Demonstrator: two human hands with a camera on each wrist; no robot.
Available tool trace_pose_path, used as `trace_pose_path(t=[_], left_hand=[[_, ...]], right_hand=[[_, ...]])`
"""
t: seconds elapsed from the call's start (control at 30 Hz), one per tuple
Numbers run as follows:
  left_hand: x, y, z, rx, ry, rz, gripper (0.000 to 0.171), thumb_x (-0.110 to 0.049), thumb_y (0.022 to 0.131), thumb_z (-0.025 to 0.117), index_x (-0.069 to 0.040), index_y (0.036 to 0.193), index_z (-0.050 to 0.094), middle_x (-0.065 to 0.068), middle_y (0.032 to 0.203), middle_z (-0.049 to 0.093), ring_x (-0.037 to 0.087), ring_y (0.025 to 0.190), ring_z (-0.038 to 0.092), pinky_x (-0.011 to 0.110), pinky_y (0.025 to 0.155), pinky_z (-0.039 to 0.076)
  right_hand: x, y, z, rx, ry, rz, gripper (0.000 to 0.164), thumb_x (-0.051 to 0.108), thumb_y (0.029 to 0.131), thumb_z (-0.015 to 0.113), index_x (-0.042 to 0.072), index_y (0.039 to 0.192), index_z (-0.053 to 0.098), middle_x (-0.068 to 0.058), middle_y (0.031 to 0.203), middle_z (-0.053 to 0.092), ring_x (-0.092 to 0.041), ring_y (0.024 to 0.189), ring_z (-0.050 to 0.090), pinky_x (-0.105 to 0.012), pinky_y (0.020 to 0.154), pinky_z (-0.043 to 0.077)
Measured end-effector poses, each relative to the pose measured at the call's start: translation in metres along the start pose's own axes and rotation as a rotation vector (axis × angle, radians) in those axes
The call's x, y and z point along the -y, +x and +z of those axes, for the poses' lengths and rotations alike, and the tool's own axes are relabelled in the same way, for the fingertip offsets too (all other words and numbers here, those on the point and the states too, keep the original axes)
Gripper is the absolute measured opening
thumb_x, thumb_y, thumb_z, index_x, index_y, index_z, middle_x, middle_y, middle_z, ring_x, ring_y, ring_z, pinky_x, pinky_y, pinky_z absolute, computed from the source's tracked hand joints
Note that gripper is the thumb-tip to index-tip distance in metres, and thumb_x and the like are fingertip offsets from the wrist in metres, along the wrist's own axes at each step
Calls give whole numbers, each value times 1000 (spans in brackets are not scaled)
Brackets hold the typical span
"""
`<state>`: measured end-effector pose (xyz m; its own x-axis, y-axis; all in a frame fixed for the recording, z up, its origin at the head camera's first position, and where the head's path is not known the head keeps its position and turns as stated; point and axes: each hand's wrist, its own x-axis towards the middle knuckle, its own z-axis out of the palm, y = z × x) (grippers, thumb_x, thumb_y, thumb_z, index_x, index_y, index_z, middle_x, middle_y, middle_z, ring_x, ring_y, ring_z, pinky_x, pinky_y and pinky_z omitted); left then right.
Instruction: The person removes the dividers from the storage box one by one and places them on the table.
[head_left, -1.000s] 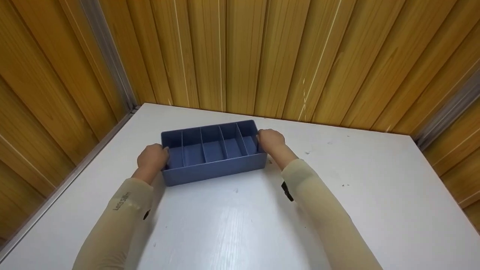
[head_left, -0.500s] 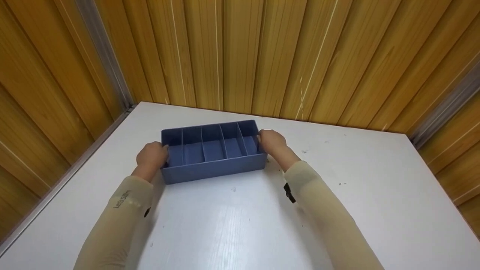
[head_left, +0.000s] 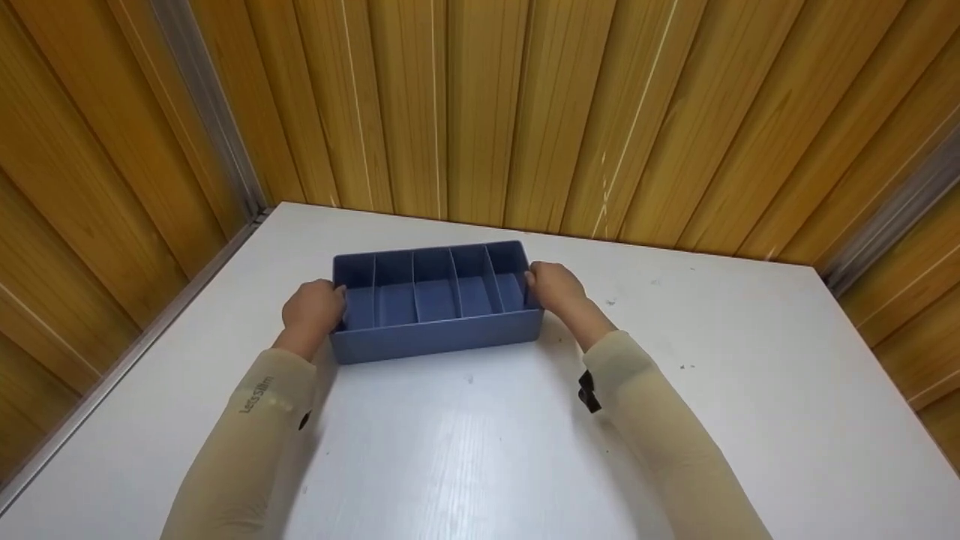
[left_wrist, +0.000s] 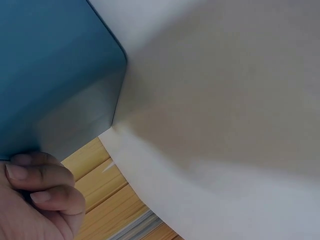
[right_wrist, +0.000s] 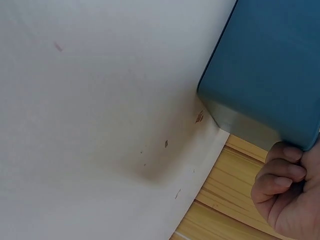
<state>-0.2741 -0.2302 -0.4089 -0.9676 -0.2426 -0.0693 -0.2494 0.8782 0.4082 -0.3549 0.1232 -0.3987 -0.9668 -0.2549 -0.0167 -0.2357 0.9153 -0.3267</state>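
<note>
A long blue divided storage bin (head_left: 436, 336) with thin upright dividers stands over the white table, its compartments bare inside. At its left end my left hand (head_left: 313, 309) grips the short wall, thumb over the rim on the inner side. My right hand (head_left: 556, 286) holds the opposite short wall the same way. In the left wrist view the curled fingers (left_wrist: 47, 182) sit at the edge of the bin's outer wall (left_wrist: 55, 60). The right wrist view has the curled fingers (right_wrist: 279, 175) at the other end of the bin (right_wrist: 265, 70).
The white table (head_left: 465, 450) carries small dark marks and scuffs on its right side. Wood-patterned panel walls (head_left: 480, 112) close off the back and both sides. A metal corner post (head_left: 217, 112) rises at the back left.
Both hands and the bin have shifted slightly to the right, and the bin has turned a little, its front edge now more level. The grip on both ends is unchanged.
</note>
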Motion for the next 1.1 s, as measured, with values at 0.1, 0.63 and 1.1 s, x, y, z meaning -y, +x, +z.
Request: trace_pose_path(t=[0.1,0.63,1.1], left_hand=[[-1,1,0,-6,12,5,48,-29,108,38,7,117,67,28,119,71,36,99,69,53,86,56],[-11,4,4,-20,13,16,48,-30,108,39,6,116,68,26,117,72,35,98,70,51,85,57],[-17,6,5,-23,-12,36,47,-31,108,39,5,114,68,26,118,72,38,103,70,53,87,56]], right_hand=[[-1,-1,-1,2,19,6,36,21,109,42,-5,120,64,-25,121,71,-39,115,67,-52,102,50],[-5,-11,-1,-41,15,56,37,21,109,41,-5,122,64,-25,121,71,-40,116,67,-52,101,52],[-9,-21,-3,-81,14,83,37,20,109,42,-5,121,65,-26,118,72,-41,112,69,-52,97,53]])
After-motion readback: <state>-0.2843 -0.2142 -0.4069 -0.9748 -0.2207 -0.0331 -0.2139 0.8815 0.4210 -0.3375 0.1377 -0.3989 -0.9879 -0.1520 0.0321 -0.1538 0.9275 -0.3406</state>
